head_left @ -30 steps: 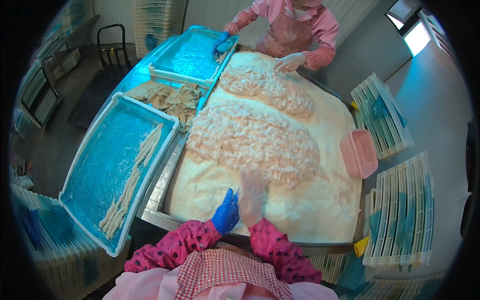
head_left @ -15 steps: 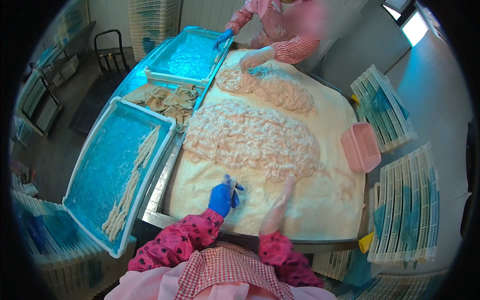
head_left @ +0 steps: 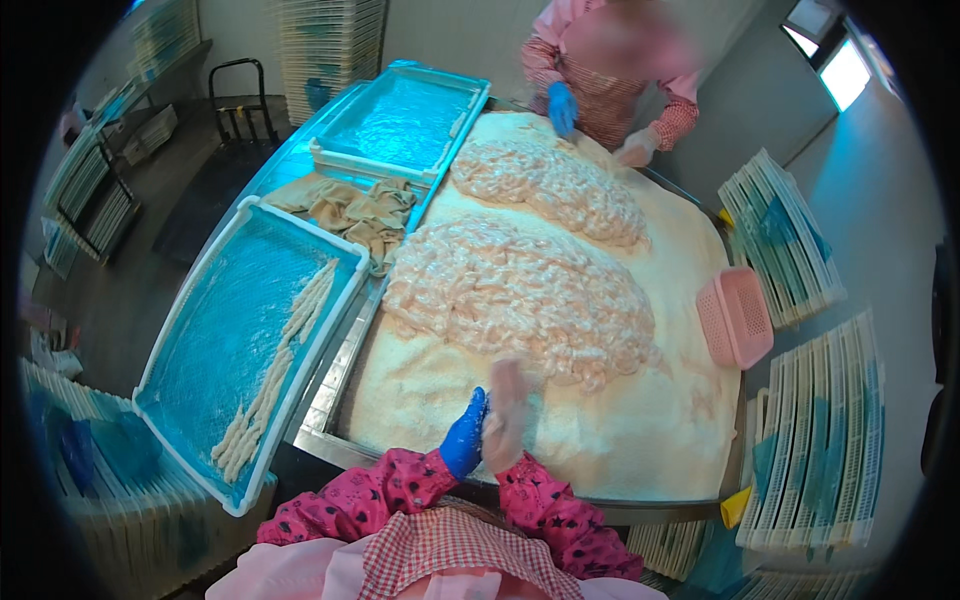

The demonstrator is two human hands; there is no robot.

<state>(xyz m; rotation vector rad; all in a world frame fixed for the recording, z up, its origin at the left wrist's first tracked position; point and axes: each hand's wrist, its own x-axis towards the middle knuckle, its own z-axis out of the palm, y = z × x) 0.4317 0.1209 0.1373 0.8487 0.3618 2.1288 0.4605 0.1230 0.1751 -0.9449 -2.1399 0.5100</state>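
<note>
— What do we have closest?
— Our left hand (head_left: 465, 436), blue-gloved, and our right hand (head_left: 503, 430), pale-gloved and blurred, palm to palm over the powder (head_left: 600, 450).
— Is the grip closed on anything?
— We can't tell for either hand; the fingers point forward, and we can't see between the palms.
— Where are the strips (head_left: 262, 400)?
— In a row along the right side of the tray (head_left: 215, 340) to our left. Just beyond our hands, the heap (head_left: 520, 300) lies on the powder covering the surface (head_left: 322, 400).
— Further out?
— A pink basket (head_left: 712, 325) right of the heap, cloths (head_left: 350, 210) beyond the tray, then a smaller heap (head_left: 550, 185), another tray (head_left: 395, 115) and a person (head_left: 610, 100) at the far edge.
</note>
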